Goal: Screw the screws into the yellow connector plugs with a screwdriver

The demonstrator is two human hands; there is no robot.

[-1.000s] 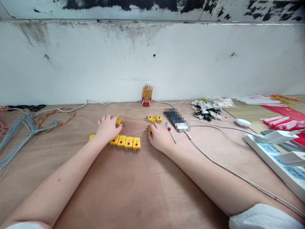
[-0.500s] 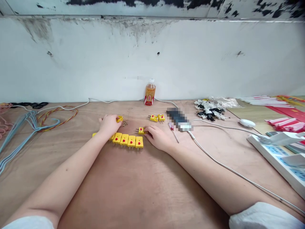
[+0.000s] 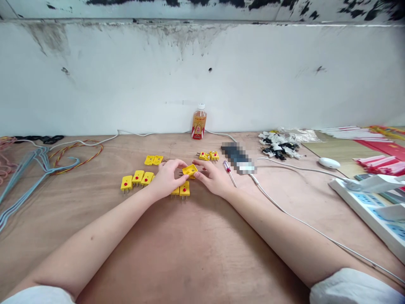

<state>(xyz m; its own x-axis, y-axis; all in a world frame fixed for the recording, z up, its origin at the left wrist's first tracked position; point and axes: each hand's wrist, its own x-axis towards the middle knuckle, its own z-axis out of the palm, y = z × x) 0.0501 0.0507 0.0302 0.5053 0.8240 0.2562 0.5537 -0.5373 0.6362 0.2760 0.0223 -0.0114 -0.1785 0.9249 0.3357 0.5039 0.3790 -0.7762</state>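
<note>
Left hand (image 3: pixel 167 179) and right hand (image 3: pixel 213 179) are narrowly pinching a yellow shell (image 3: pixel 190 169), ideally keeping it level, plugs (image 3: pixel 184 190) lying just nearside.

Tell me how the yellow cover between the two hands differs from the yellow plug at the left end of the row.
The yellow cover is between the left hand and the right hand; the yellow plug lies on the table, touched by neither.
The cover shows its hollow inside; the plug shows a closed face with a red spot.
Both are the same bright yellow.
</note>
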